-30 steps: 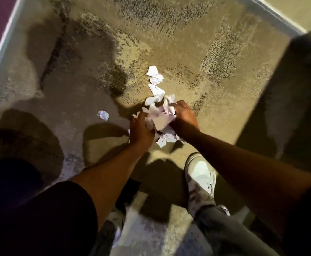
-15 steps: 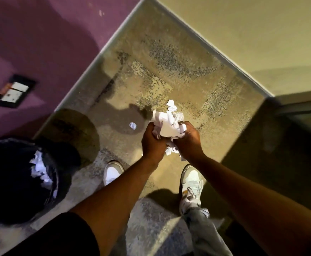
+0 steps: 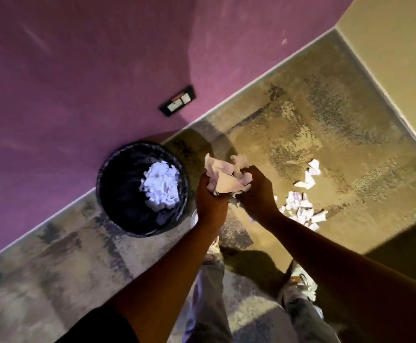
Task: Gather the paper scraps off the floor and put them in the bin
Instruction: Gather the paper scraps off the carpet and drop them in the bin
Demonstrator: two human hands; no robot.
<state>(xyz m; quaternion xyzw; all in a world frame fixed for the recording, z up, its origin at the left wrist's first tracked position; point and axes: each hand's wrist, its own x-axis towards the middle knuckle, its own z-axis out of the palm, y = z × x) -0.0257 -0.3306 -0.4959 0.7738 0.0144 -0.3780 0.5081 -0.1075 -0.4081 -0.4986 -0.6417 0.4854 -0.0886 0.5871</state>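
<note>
A bunch of crumpled white paper scraps (image 3: 223,175) is pressed between my left hand (image 3: 210,198) and my right hand (image 3: 254,194), held up just right of the bin. The black lined bin (image 3: 117,174) stands on the floor against the purple wall, with a heap of white paper (image 3: 160,186) inside it. More loose scraps (image 3: 299,209) lie on the carpet to the right of my right hand, and a few others (image 3: 309,174) lie a little farther off.
The purple wall (image 3: 78,70) carries a dark socket plate (image 3: 178,101) above the bin. A beige wall (image 3: 399,58) closes the corner at the right. My legs and white shoes (image 3: 301,285) are below the hands on the patterned carpet (image 3: 325,134).
Both hands have lifted the bunch of scraps off the floor and carried it left toward the bin. The view has swung left, bringing the bin fully into sight.
</note>
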